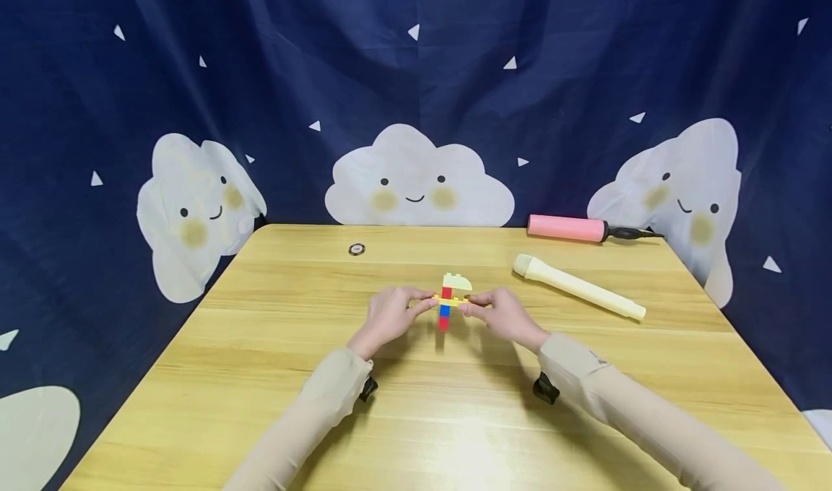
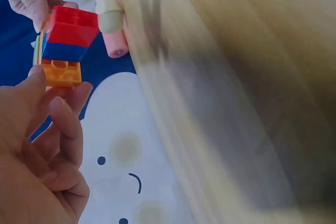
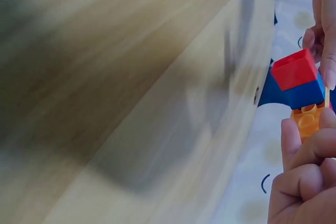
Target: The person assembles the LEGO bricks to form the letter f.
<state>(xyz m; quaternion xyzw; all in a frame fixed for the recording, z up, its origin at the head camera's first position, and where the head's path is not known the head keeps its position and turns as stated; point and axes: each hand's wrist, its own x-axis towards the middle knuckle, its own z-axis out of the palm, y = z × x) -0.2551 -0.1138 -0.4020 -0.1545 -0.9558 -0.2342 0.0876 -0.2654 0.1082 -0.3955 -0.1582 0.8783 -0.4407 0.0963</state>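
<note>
A small toy building-block model is held up over the wooden table between both hands. From top to bottom it has a pale curved brick, a red brick, a long yellow plate, a blue brick and another red brick. My left hand pinches the left end of the yellow plate between thumb and fingers. At its other end my right hand has the same kind of pinch. Both wrist views show the lower red brick and blue brick from underneath.
The wooden table stands before a dark blue curtain with cloud faces. At the back right lie a pink hand pump with a black nozzle and a cream microphone-shaped stick. A round black-and-white chip lies at the back left.
</note>
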